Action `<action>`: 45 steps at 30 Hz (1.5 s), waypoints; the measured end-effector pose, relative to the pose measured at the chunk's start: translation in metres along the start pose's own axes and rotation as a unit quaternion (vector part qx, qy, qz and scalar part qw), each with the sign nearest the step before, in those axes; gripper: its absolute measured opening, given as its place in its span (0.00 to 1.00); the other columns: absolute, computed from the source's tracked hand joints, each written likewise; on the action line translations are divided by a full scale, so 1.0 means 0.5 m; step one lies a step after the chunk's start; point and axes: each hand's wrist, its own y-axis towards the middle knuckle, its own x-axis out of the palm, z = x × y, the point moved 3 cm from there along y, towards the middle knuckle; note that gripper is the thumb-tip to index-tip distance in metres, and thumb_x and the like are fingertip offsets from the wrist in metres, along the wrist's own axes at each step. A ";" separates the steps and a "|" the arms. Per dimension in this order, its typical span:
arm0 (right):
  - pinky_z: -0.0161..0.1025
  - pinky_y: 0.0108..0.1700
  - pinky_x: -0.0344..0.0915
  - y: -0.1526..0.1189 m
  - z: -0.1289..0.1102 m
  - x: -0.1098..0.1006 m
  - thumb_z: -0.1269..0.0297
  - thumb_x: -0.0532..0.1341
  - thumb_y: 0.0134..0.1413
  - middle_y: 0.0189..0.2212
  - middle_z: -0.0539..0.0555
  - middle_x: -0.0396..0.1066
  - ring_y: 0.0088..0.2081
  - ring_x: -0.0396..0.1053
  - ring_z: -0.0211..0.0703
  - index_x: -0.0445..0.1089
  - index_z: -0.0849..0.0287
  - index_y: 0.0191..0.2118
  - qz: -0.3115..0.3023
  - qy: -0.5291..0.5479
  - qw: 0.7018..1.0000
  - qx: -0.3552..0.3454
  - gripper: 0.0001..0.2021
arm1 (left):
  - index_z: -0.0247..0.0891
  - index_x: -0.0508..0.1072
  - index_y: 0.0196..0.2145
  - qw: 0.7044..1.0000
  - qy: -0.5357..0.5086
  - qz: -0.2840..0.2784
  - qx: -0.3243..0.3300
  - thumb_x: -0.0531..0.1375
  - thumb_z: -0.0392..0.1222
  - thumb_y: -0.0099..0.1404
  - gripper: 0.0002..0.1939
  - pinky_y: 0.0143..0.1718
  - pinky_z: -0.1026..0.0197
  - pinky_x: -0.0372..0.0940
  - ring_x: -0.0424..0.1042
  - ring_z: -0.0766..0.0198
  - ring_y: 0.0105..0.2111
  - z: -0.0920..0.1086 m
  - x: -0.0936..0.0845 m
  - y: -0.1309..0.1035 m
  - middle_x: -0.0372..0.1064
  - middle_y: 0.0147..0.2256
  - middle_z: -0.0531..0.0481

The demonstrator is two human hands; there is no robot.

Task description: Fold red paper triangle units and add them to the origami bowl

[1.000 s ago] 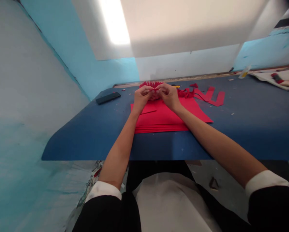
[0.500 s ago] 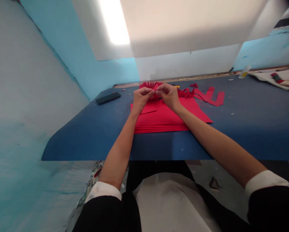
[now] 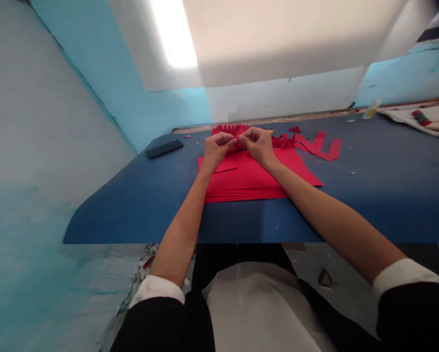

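Note:
Above a stack of red paper (image 3: 256, 178), my left hand (image 3: 219, 148) and my right hand (image 3: 258, 145) meet fingertip to fingertip. Both pinch a small red paper piece (image 3: 237, 139), mostly hidden by the fingers. Just behind them stands a spiky red folded-paper object (image 3: 228, 128). A smaller red sheet (image 3: 225, 165) lies on the stack beneath my left hand. Right of my right hand are folded red pieces (image 3: 283, 142).
Red paper strips (image 3: 329, 149) lie right of the stack on the blue table (image 3: 131, 210). A dark flat phone-like object (image 3: 164, 148) rests at left. Farther right are a small bottle (image 3: 371, 109) and a whitish cloth (image 3: 403, 120) with a red-and-dark item (image 3: 420, 118).
Both hands have shifted very slightly to the right, and their fingertips have moved a little around the small red piece.

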 end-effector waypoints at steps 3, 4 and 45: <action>0.40 0.32 0.61 0.000 0.005 0.001 0.52 0.73 0.57 0.24 0.49 0.71 0.27 0.65 0.39 0.69 0.55 0.28 -0.003 0.009 1.000 0.007 0.17 | 0.37 0.79 0.29 1.000 -0.004 0.002 -0.005 0.79 0.64 0.50 0.27 0.32 0.64 0.70 0.75 0.67 0.27 -0.002 -0.001 0.001 0.78 0.26 0.52; 0.40 0.32 0.61 0.000 0.005 0.001 0.51 0.74 0.57 0.24 0.49 0.71 0.27 0.65 0.39 0.69 0.55 0.28 -0.005 0.006 1.000 0.006 0.18 | 0.37 0.80 0.29 1.000 0.002 0.003 -0.006 0.78 0.63 0.51 0.26 0.32 0.63 0.71 0.75 0.67 0.27 -0.002 -0.001 0.001 0.78 0.26 0.51; 0.42 0.30 0.59 -0.003 0.010 0.009 0.54 0.72 0.55 0.23 0.42 0.59 0.25 0.58 0.40 0.62 0.49 0.41 -0.022 -0.019 1.000 -0.012 0.18 | 0.40 0.71 0.27 0.994 0.089 -0.061 0.010 0.73 0.49 0.66 0.19 0.24 0.64 0.60 0.67 0.68 0.20 -0.035 -0.001 0.005 0.71 0.21 0.54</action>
